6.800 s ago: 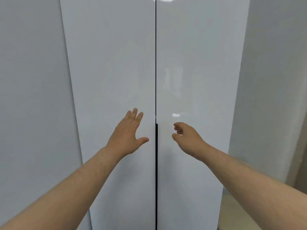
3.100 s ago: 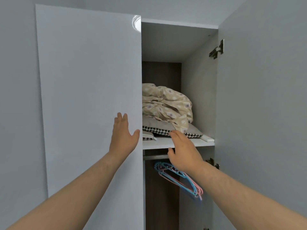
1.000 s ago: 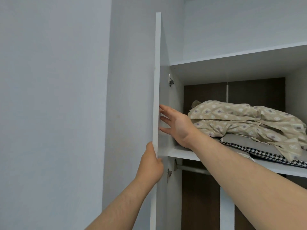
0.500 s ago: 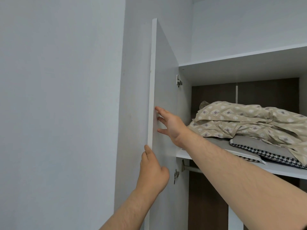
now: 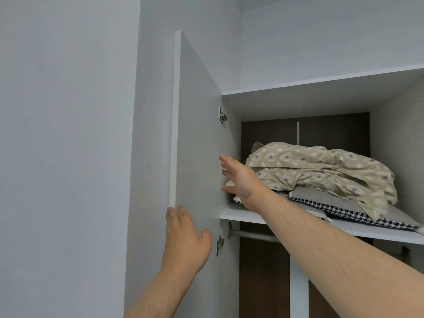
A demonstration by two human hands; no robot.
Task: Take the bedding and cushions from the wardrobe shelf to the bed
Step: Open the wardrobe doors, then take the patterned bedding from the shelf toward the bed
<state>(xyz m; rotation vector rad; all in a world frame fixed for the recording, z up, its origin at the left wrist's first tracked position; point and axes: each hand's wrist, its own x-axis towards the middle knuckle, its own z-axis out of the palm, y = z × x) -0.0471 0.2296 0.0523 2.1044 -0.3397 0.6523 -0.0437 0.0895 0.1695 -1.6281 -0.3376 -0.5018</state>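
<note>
**Left hand (image 5: pixel 185 237) and right hand (image 5: pixel 241 180) open at the wardrobe door (image 5: pixel 197 134), bedding (image 5: pixel 321 171) on the shelf (image 5: pixel 367 232)**

Neither hand holds anything. The left hand is raised with its back to the camera, fingers straight and close together and thumb out to the side. Its fingertips reach the front edge of the wardrobe door, and the palm lies against the door's inner face. The right hand reaches across from the right, above the left one, with its fingers straight and spread. It is in front of the hinge side of the door, just left of the bedding. Whether its fingers touch the door cannot be told.

The door stands swung wide open, edge-on to the camera, next to a plain pale wall (image 5: pixel 68 134). Two metal hinges show on it, the upper hinge (image 5: pixel 221 114) near the top and the lower hinge (image 5: pixel 219 244) below the shelf.

The bedding is a beige patterned bundle, loosely folded, lying on the white shelf inside the wardrobe. It rests on top of a grey cushion (image 5: pixel 339 205) with a black-and-white checked edge, which lies flat on the shelf. More flat fabric shows under the right wrist, too hidden to name. Behind the pile is a dark brown back panel (image 5: pixel 270 131). A metal rail (image 5: pixel 252 235) runs just under the shelf.
</note>
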